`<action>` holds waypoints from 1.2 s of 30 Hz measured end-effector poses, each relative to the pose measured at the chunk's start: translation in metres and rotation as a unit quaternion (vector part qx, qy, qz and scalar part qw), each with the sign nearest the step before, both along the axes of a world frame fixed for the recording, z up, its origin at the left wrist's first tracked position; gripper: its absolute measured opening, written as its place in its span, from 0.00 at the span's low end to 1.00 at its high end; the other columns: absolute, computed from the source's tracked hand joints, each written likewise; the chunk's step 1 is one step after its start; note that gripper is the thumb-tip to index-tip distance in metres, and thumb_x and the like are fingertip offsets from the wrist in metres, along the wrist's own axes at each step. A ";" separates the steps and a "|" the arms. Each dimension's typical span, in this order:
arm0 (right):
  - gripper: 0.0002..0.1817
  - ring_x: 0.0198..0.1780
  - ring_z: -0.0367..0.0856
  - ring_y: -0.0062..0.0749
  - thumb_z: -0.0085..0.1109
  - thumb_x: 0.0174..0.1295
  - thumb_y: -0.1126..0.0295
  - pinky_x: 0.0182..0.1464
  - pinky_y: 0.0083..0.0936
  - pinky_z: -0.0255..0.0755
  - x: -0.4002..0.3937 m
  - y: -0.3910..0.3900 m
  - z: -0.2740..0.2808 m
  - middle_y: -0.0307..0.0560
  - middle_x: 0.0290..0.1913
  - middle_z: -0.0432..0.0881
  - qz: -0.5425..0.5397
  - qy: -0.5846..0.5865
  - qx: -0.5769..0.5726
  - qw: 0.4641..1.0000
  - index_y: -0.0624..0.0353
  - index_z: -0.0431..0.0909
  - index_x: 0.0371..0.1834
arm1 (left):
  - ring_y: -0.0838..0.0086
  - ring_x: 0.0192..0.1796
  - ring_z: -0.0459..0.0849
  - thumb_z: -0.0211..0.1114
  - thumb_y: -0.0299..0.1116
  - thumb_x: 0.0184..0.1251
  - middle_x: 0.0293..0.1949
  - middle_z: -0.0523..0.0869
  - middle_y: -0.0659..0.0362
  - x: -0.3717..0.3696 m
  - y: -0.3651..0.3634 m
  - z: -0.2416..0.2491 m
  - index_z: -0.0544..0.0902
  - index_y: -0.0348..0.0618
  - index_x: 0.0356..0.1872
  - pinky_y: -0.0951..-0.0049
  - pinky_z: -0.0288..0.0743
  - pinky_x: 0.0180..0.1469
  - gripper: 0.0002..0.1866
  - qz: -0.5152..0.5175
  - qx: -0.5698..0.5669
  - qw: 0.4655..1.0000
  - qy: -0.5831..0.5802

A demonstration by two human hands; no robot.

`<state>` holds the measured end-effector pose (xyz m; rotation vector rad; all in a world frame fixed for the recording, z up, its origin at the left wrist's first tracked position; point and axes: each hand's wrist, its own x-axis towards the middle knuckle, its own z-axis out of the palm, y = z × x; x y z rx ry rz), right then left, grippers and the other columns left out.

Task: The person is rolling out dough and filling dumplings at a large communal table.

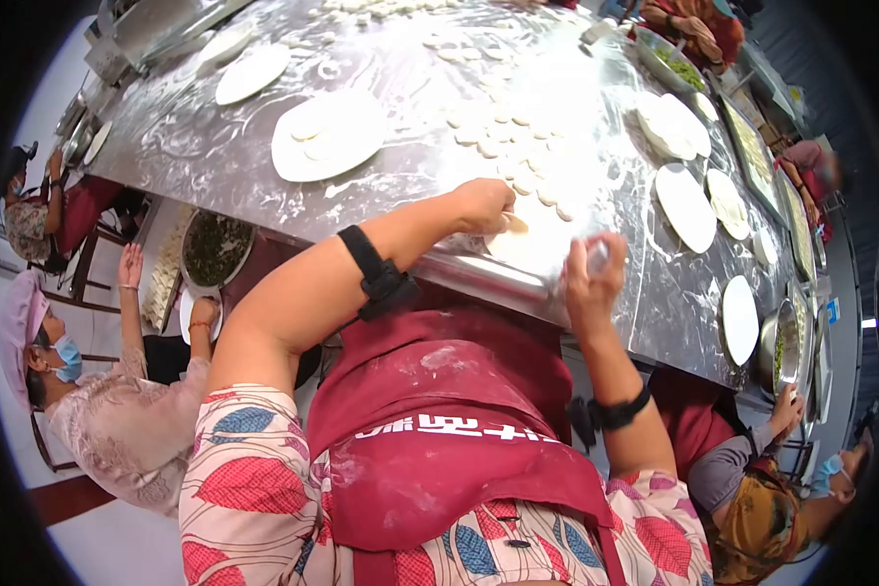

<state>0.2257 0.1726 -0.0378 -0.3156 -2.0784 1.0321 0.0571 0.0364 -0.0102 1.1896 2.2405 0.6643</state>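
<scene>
My left hand [483, 207] is at the front edge of the steel table [410, 186], its fingers closed on the edge of a flat dough round [509, 238]. To its right, my right hand [594, 275] is raised at the table edge with its fingers curled around a pale, shiny object [597, 256], blurred, which I cannot make out clearly. Just beyond my hands lie several small dough pieces [523, 182] on the floured surface. A white plate [327, 137] with a few dough rounds on it stands to the left of them.
More white plates stand at the left [254, 74] and right [686, 208]. A bowl of green filling [669, 61] is at the far right, a pot of filling [218, 249] at lower left. Co-workers sit at the left [117, 420] and right [762, 508]; others are beyond the table.
</scene>
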 end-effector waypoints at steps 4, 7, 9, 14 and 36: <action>0.10 0.24 0.79 0.46 0.56 0.57 0.77 0.28 0.36 0.72 -0.021 0.004 0.006 0.52 0.27 0.75 -0.027 0.041 0.107 0.993 0.60 0.66 0.39 | 0.65 0.33 0.82 0.61 0.28 0.52 0.28 0.84 0.50 -0.002 -0.010 -0.002 0.82 0.38 0.33 0.68 0.73 0.38 0.08 -0.016 0.016 0.999 -0.029; 0.11 0.27 0.80 0.51 0.57 0.57 0.75 0.29 0.40 0.71 -0.077 0.016 0.019 0.58 0.28 0.79 -0.042 0.033 0.098 0.994 0.59 0.66 0.40 | 0.59 0.35 0.82 0.62 0.32 0.53 0.31 0.84 0.47 -0.004 0.001 -0.001 0.82 0.37 0.35 0.65 0.73 0.40 0.11 0.007 0.022 0.999 0.026; 0.11 0.27 0.80 0.50 0.57 0.57 0.75 0.29 0.39 0.72 -0.078 0.015 0.020 0.57 0.28 0.78 -0.051 0.022 0.099 0.993 0.59 0.66 0.40 | 0.56 0.36 0.82 0.62 0.35 0.54 0.33 0.84 0.45 -0.002 0.008 0.001 0.81 0.36 0.36 0.64 0.73 0.41 0.13 0.015 0.010 0.999 0.042; 0.10 0.25 0.78 0.41 0.56 0.57 0.76 0.29 0.34 0.72 -0.009 -0.001 0.010 0.51 0.28 0.73 -0.008 0.001 0.015 1.000 0.59 0.66 0.39 | 0.54 0.38 0.82 0.62 0.33 0.52 0.33 0.83 0.44 0.004 0.002 0.000 0.82 0.36 0.35 0.62 0.73 0.41 0.12 -0.008 -0.002 0.999 0.050; 0.10 0.25 0.79 0.53 0.56 0.56 0.76 0.28 0.39 0.71 -0.078 0.015 0.021 0.59 0.25 0.75 -0.050 0.020 0.091 0.994 0.59 0.66 0.39 | 0.64 0.33 0.80 0.61 0.29 0.54 0.29 0.83 0.50 0.001 0.003 -0.003 0.80 0.37 0.33 0.66 0.73 0.39 0.08 0.047 0.053 0.997 0.036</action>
